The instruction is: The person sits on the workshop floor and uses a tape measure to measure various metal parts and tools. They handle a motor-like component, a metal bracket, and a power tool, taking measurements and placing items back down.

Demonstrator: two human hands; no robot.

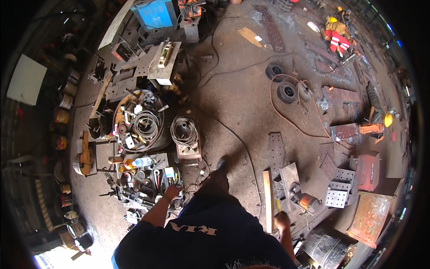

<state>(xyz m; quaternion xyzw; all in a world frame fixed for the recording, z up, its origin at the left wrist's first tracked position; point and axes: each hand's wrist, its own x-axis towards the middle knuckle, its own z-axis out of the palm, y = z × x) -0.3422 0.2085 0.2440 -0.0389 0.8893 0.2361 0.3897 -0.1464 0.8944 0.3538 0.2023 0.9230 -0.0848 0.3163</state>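
Observation:
My left hand (173, 192) reaches down to the right edge of a low bench crowded with tools, beside a small blue-and-white box (169, 172). Its fingers are too small and dark to read, so whether it holds anything is unclear. On the other side, my right hand (281, 221) is low by a long pale wooden plank (267, 197) and looks curled. A narrow yellow piece (278, 206) shows just beyond its fingers; whether the hand grips it is hidden. A clear bottle with a blue label (142, 162) lies on the bench.
A round drum top (122, 107) carries coiled cable, with another coil (184, 131) beside it. Cables cross the floor near my foot (221, 162). Perforated steel plates (276, 150), an orange grinder-like machine (309, 202) and a dark barrel (326, 245) are at right. People in yellow helmets (388, 119) work farther off.

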